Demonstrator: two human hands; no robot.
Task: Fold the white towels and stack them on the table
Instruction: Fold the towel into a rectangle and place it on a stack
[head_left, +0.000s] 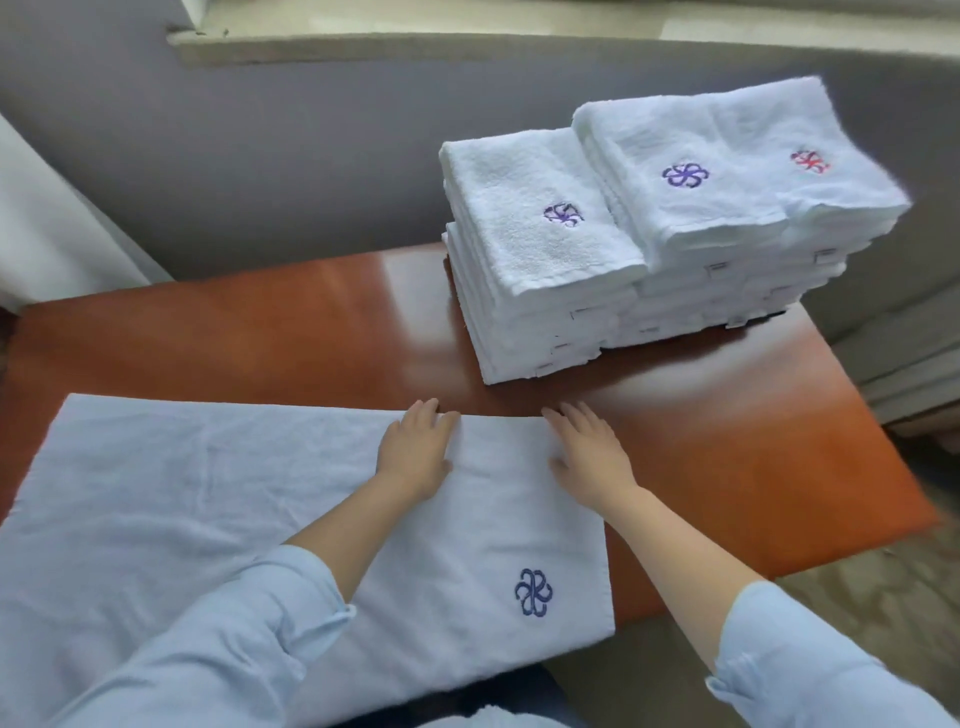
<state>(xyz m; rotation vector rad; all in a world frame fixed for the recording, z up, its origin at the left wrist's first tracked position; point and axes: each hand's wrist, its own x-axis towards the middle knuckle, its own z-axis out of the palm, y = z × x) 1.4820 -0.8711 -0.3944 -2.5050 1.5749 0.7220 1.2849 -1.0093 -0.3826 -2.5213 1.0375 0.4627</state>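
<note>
A white towel (208, 509) with a blue embroidered emblem near its right corner lies spread flat across the near part of the reddish-brown table (291, 332). My left hand (415, 452) rests palm down on the towel near its far edge, fingers spread. At the towel's far right corner lies my right hand (587, 457), flat, partly on the cloth and partly over the table. Neither hand grips anything. Folded white towels stand in stacks (649, 244) at the table's far right, with blue and red emblems on top.
A grey wall (234, 156) runs behind the table, with a pale ledge (467, 47) above it. White fabric (47, 234) hangs at the far left. The table's right edge drops to a grey floor (883, 571). Bare tabletop lies between the spread towel and the stacks.
</note>
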